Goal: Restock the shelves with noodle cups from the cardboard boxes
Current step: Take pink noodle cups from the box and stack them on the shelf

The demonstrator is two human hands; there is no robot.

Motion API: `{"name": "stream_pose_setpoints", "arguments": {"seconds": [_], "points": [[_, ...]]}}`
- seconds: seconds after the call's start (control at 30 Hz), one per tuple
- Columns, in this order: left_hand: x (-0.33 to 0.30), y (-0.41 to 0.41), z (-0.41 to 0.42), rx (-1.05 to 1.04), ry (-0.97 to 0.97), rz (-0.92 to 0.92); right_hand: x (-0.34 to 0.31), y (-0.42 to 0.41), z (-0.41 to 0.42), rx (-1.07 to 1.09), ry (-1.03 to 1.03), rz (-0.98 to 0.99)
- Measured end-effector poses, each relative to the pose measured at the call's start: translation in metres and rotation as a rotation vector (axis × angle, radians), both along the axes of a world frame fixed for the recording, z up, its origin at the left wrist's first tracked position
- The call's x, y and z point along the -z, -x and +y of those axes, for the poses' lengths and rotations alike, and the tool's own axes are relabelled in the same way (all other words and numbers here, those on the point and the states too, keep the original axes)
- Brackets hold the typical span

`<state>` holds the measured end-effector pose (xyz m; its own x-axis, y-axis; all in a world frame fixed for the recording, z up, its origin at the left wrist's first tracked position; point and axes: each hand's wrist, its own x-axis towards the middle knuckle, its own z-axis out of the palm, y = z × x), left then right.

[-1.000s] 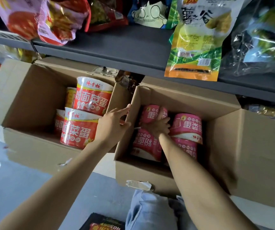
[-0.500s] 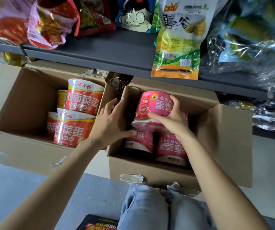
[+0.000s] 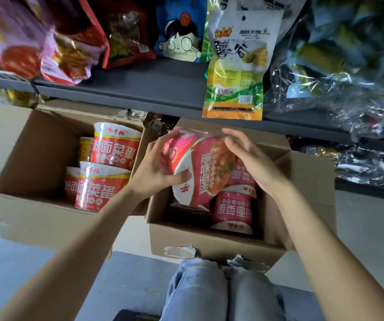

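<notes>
Above the near-left corner of the right-hand cardboard box [image 3: 221, 249], I've got a pink noodle cup [image 3: 195, 165] lifted clear of the ones still packed inside, tipped on its side. My left hand [image 3: 154, 167] is wrapped around its lid end, thumb underneath, so that's the real grip. My right hand [image 3: 248, 158] is flat with straight fingers, just touching the far side, more of a steadying palm than a hold. I'd say the trick here is to get the cup upright before heading for the grey shelf [image 3: 140, 89], and keep it low enough to dodge that hanging snack bag [image 3: 235, 72]. The red cups [image 3: 107, 167] wait in the left box [image 3: 31, 144].
</notes>
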<state>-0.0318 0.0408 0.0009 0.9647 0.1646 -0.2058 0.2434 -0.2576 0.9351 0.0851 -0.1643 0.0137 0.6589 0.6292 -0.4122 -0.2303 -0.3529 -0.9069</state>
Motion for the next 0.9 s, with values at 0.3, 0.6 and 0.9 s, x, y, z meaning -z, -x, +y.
{"name": "stream_pose_setpoints", "arguments": {"seconds": [0.3,0.6,0.9], "points": [[-0.119,-0.019,-0.014,-0.378,0.581,-0.134,-0.097,0.036,-0.004,0.047,-0.220,-0.537],[-0.251,-0.093,-0.020,-0.199,-0.252,-0.516,-0.230,-0.030,0.007,0.512,-0.463,-0.789],[-0.237,-0.182,-0.042,-0.166,-0.324,-0.434,-0.233,-0.118,0.012,0.652,-0.151,-1.000]]}}
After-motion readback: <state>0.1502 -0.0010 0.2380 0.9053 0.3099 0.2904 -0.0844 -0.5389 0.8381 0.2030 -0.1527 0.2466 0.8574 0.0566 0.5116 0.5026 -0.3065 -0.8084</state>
